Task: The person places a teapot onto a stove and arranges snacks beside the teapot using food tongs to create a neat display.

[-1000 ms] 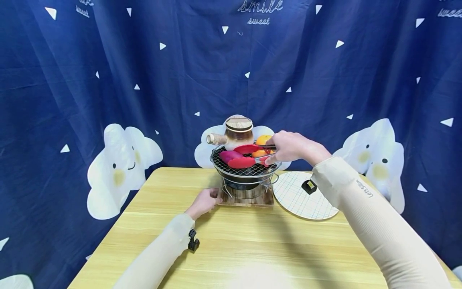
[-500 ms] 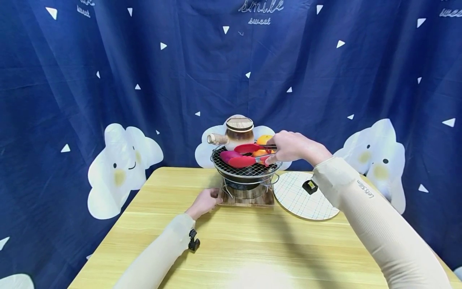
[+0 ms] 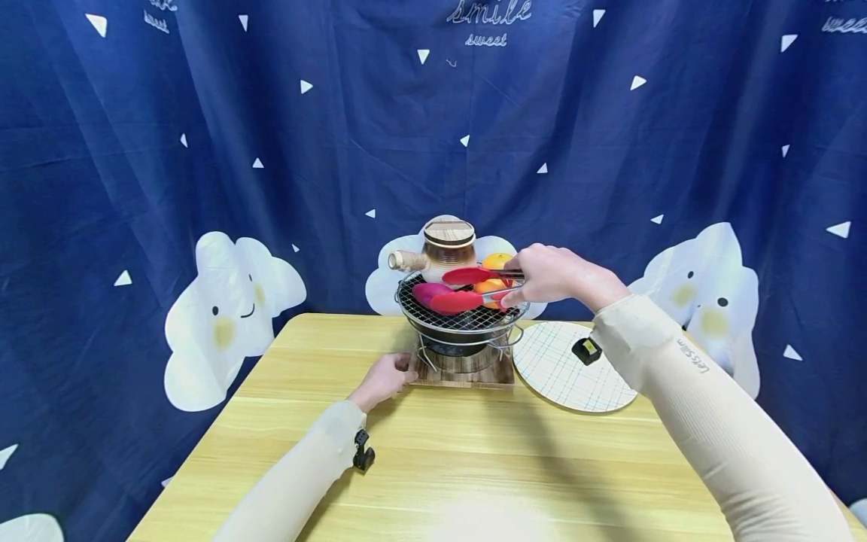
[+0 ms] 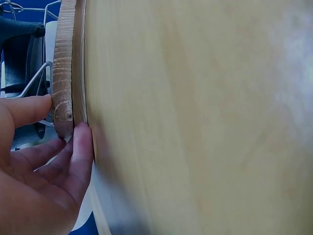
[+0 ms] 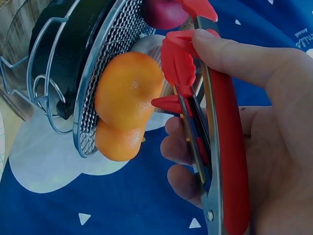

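My right hand (image 3: 557, 275) grips a pair of red-tipped kitchen tongs (image 3: 455, 302) above a round tabletop grill (image 3: 467, 330). The tong heads stand apart, near a purple, rounded piece (image 3: 432, 292) resembling a sweet potato; from the head view I cannot tell whether they touch it. Two oranges (image 5: 129, 88) lie on the wire mesh beside the tongs. My left hand (image 3: 384, 378) pinches the left corner of the wooden board (image 4: 62, 73) under the grill, thumb on its upper side and fingers at its lower edge.
A brown-and-cream teapot (image 3: 449, 256) with a wooden lid and side handle stands at the grill's back. Right of the grill lies a round white checked board (image 3: 565, 376), partly below my right forearm. A blue curtain (image 3: 433, 135) hangs behind the table (image 3: 447, 452).
My right hand and the tongs have shifted slightly to the right, the tong heads drawing back a little from the purple piece. My left hand keeps its place on the board.
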{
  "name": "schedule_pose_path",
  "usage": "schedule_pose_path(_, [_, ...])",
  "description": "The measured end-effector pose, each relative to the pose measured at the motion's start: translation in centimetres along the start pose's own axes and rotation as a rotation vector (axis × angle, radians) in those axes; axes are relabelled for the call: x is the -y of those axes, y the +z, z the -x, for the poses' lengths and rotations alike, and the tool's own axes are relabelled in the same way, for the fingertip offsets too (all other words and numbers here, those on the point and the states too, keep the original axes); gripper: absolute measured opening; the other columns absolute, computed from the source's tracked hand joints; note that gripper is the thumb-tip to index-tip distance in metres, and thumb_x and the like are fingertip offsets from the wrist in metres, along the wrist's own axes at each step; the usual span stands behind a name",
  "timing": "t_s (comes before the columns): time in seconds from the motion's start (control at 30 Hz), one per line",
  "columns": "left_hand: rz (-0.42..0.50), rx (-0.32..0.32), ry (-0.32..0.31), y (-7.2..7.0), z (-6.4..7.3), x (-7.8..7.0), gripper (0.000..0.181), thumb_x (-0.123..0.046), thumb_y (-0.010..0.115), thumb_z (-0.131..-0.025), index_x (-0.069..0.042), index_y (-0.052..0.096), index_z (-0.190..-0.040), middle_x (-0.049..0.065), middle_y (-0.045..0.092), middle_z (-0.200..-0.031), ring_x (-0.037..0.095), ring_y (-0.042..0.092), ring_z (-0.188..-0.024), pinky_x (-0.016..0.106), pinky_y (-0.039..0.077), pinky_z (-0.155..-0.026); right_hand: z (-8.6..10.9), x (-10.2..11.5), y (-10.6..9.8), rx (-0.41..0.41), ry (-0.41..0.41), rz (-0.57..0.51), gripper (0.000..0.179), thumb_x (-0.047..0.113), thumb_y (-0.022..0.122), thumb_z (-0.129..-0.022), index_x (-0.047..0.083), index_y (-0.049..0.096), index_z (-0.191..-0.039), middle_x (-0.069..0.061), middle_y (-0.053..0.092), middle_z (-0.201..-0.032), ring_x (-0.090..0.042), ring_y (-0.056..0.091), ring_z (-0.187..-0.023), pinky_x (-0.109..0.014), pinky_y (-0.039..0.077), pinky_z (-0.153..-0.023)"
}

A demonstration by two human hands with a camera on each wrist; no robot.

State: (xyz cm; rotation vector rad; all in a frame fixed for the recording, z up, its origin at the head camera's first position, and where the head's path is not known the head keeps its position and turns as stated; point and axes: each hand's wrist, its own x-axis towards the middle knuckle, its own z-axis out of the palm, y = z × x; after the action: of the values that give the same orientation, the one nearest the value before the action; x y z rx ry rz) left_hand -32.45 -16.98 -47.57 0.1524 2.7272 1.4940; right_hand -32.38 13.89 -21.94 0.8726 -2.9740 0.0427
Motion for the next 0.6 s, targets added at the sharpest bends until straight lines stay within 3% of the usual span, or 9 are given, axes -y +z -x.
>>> schedule_pose_path(0.37, [-0.026,-0.006,0.005,0.1,-0.2,0.3,0.056,-0.013,0.070,-0.089,0.004,0.054,-0.140,0.023,0.066,-0.125,0.018,0.067,-0.072,0.030,0.057,-0.064,1.8,-0.6,-0.4,-0.042,0.005,-0.016,0.058,0.047,0.080,-0.082,0.013,0.069,-0.127,-0.004,0.070,-0.103,-0.023,0.060,-0.089,-0.044,0.050,-0.079])
schedule_pose_path(0.6, [-0.021,-0.007,0.013,0.1,-0.1,0.0,0.054,-0.011,0.070,-0.090,0.004,0.055,-0.139,0.022,0.068,-0.122,0.017,0.066,-0.071,0.029,0.056,-0.063,3.2,-2.0,-0.3,-0.059,0.054,-0.024,0.067,0.050,0.079,-0.081,0.010,0.065,-0.133,-0.007,0.070,-0.118,-0.024,0.060,-0.099,-0.047,0.051,-0.085])
